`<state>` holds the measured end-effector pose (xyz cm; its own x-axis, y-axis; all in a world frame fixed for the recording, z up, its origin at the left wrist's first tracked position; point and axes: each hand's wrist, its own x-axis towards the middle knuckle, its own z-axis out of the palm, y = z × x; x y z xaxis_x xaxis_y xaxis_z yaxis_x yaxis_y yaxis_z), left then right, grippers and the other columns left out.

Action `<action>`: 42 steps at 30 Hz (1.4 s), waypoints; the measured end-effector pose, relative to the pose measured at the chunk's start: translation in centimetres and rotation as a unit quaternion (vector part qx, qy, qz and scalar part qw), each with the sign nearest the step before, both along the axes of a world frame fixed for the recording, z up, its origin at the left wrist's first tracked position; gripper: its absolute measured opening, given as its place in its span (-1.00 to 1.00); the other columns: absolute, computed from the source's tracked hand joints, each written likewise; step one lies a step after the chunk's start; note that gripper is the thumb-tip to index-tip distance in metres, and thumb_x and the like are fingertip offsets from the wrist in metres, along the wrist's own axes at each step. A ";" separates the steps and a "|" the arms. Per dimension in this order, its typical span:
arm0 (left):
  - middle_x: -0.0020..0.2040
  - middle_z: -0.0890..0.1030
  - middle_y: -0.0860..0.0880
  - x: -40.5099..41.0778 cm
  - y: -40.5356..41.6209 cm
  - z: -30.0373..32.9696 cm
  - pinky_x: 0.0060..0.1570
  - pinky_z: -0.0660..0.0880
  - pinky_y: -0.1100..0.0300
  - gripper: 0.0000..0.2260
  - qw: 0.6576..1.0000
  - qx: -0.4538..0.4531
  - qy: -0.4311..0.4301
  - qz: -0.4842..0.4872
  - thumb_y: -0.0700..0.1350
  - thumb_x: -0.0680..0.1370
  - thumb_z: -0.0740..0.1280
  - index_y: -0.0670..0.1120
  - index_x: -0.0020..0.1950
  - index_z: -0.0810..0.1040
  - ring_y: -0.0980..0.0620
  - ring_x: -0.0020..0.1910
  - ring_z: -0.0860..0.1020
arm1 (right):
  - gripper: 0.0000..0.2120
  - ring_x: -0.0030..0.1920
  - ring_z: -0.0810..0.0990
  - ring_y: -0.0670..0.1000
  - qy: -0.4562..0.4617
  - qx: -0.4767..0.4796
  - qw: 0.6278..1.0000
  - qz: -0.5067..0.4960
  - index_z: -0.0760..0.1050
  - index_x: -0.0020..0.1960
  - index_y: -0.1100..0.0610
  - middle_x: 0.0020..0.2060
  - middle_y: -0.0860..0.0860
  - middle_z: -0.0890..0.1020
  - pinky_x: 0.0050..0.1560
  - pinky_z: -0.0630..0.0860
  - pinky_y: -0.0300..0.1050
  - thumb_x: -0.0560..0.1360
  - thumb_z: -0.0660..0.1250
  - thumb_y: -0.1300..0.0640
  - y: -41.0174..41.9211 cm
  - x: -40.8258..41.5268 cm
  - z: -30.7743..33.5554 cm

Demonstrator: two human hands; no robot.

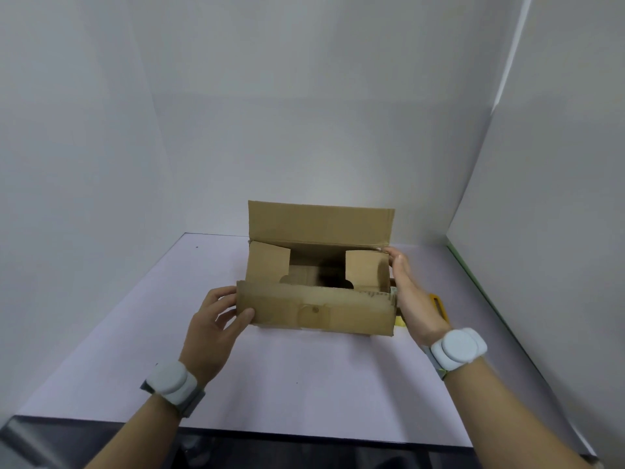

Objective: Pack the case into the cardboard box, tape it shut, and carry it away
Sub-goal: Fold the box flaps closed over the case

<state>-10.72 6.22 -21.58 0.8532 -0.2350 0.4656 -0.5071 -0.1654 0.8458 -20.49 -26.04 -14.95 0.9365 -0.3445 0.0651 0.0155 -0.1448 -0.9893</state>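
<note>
We see one brown corrugated cardboard box (pixel 316 286) standing on the pale lilac worktop (pixel 304 384), roughly at its middle and slightly towards the far side. Its top is open: the far long flap stands upright, the near long flap leans towards us, and the two short end flaps are folded inward over a dark interior. We cannot tell whether the case is inside, for the shadow hides the bottom.

Our left hand (pixel 211 323) grips the left end of the near flap, thumb on its outer face and fingers curled behind the edge. Our right hand (pixel 411 292) lies flat against the right end wall of the box, fingers straight and together, fingertips reaching the far right corner.

We count two white disc-shaped trackers on grey wrist straps, one on the left wrist (pixel 172 384) and one on the right wrist (pixel 456 346). Just beside the right hand, a single yellow tool (pixel 439 304) shows partly on the worktop, and a scrap of yellow (pixel 400 321) peeps out at the box's near right corner.

White walls close the worktop on the left, far and right sides. Open surface lies to the left of the box and between it and the dark near edge (pixel 236 434); less room remains on the right.
</note>
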 end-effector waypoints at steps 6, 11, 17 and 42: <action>0.18 0.57 -0.03 -0.4 -0.7 -0.6 0.04 0.60 0.34 -0.74 0.999 -0.027 -0.005 0.020 -0.30 0.56 0.43 -0.03 0.18 0.61 0.13 0.10 0.61 | -0.50 0.44 0.48 -0.07 -0.009 0.015 1.000 0.021 0.31 0.39 -0.53 0.38 -0.38 0.47 0.37 0.55 0.22 0.50 0.01 -0.58 0.0 -0.5 0.2; 0.21 0.56 0.04 -1.0 -1.5 -0.8 0.05 0.61 0.32 -0.60 0.998 -0.044 0.003 0.039 -0.27 0.57 0.42 0.00 0.37 0.52 0.16 0.11 0.60 | -0.72 0.25 0.30 -0.59 -0.008 -0.029 0.999 0.009 0.23 0.30 -0.64 0.27 -0.63 0.36 0.45 0.31 -0.11 0.60 0.11 -0.42 0.3 -0.2 0.1; 0.18 0.58 0.05 -1.4 -2.0 -1.0 0.04 0.62 0.21 -0.55 0.997 -0.041 0.011 0.058 -0.21 0.58 0.43 0.02 0.45 0.48 0.03 0.09 0.62 | -0.45 0.58 0.28 -0.06 0.003 -0.003 1.000 -0.004 0.08 0.59 -0.43 0.58 -0.24 0.29 0.58 0.26 0.21 0.62 0.04 -0.43 0.0 -0.3 0.9; 0.35 0.56 0.25 0.1 -4.2 0.5 0.27 0.42 0.16 -0.59 0.989 -0.076 0.124 -0.038 -0.01 0.63 0.20 0.19 0.48 0.44 0.25 0.32 0.50 | -0.70 0.04 0.57 -0.33 -0.035 0.040 0.996 -0.069 0.49 0.40 -0.23 0.19 -0.31 0.56 0.09 0.48 -0.27 0.74 0.18 0.04 0.6 0.1 -1.9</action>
